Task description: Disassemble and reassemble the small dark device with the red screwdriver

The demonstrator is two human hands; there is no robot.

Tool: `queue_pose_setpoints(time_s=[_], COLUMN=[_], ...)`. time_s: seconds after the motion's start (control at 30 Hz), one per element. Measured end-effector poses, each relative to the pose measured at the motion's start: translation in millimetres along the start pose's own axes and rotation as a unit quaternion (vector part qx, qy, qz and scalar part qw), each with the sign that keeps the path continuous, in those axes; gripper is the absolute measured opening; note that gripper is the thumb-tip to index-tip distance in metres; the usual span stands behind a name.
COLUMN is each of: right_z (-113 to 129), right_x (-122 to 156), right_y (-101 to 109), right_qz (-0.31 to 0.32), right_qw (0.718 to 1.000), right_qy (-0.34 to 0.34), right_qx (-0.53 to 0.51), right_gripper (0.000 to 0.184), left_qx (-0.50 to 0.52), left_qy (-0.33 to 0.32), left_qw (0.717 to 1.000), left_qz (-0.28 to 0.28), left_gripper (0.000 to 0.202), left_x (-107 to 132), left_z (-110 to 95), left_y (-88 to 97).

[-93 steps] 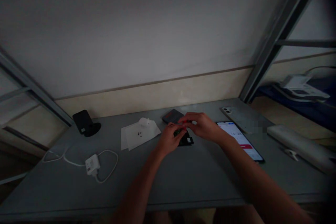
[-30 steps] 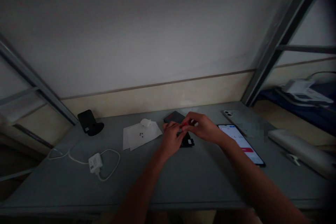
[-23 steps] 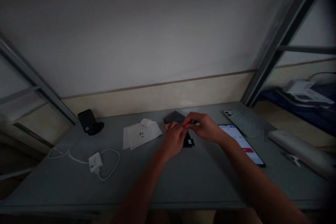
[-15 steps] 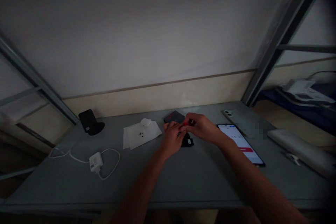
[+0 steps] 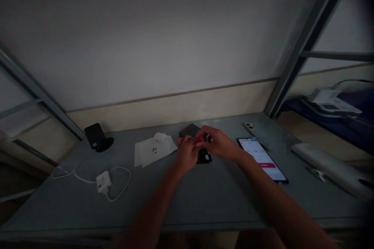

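My left hand (image 5: 185, 156) and my right hand (image 5: 217, 144) meet over a small black flat device (image 5: 203, 157) lying on the grey table (image 5: 204, 198). The right hand's fingers pinch a thin tool with a red part (image 5: 200, 139) at its tip, pointed down at the device. The left hand's fingers are curled and press on the device's left side. Just behind the hands lies a dark flat cover with a reddish patch (image 5: 189, 129). The picture is dim and the device's details are hidden by the fingers.
A white paper sheet (image 5: 154, 149) with tiny dark screws and a small white lump lies left of the hands. A lit phone (image 5: 262, 158) and a face-down phone (image 5: 257, 129) lie right. A white charger with cable (image 5: 103, 181), a black stand (image 5: 96, 137) and a pale long case (image 5: 330, 168) are further out.
The view has drifted slightly, so everything sits a little further left. Both hands stay over the black device with small finger movements; the red-tipped tool remains in the right hand.
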State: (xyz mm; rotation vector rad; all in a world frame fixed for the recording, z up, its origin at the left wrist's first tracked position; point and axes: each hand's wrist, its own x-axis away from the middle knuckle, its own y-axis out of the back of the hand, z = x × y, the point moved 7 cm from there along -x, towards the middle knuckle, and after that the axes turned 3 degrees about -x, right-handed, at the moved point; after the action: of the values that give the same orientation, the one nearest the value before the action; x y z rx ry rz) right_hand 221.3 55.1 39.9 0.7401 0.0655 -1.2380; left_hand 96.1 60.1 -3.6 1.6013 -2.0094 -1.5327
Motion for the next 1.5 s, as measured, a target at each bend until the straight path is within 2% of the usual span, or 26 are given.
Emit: queue_pose_setpoints(time_s=[0.13, 0.23, 0.3, 0.4, 0.53, 0.77, 0.97, 1.07, 1.23, 1.5], right_z=[4, -1, -2, 4, 10, -3, 2, -2, -4, 5], right_x=[0, -1, 0, 0, 0, 0, 0, 0, 0, 1], right_y=[-3, 1, 3, 2, -1, 2, 4, 4, 6, 4], right_qz=[0.02, -0.004, -0.012, -0.009, 0.012, -0.005, 0.019, 0.017, -0.005, 0.02], right_qw=[0.999, 1.0, 0.999, 0.999, 1.0, 0.999, 0.999, 0.999, 1.0, 1.0], right_qy=[0.002, -0.023, -0.03, -0.008, 0.016, -0.042, -0.001, -0.007, -0.018, -0.004], right_qx=[-0.039, -0.013, 0.015, 0.03, -0.02, -0.024, -0.032, -0.034, -0.013, -0.015], right_gripper=[0.012, 0.003, 0.007, 0.009, 0.009, 0.011, 0.014, 0.012, 0.011, 0.012], left_qx=[-0.006, -0.004, 0.001, 0.007, 0.001, 0.017, 0.012, 0.006, -0.001, -0.002], left_qy=[0.006, 0.006, 0.01, 0.009, 0.003, 0.001, 0.005, 0.007, 0.0, 0.0], left_qw=[1.0, 1.0, 1.0, 1.0, 1.0, 1.0, 1.0, 1.0, 1.0, 1.0], left_qz=[0.016, 0.008, -0.005, -0.009, 0.003, -0.001, 0.013, 0.024, 0.008, 0.013], left_gripper=[0.025, 0.018, 0.017, 0.015, 0.024, 0.019, 0.021, 0.023, 0.016, 0.016], left_x=[1, 3, 3, 2, 1, 3, 2, 3, 4, 2], left_z=[1, -3, -4, -2, 2, -4, 0, -2, -8, -4], left_y=[-3.2, 0.1, 2.2, 0.1, -5.0, 1.0, -2.7, -3.4, 0.7, -2.6])
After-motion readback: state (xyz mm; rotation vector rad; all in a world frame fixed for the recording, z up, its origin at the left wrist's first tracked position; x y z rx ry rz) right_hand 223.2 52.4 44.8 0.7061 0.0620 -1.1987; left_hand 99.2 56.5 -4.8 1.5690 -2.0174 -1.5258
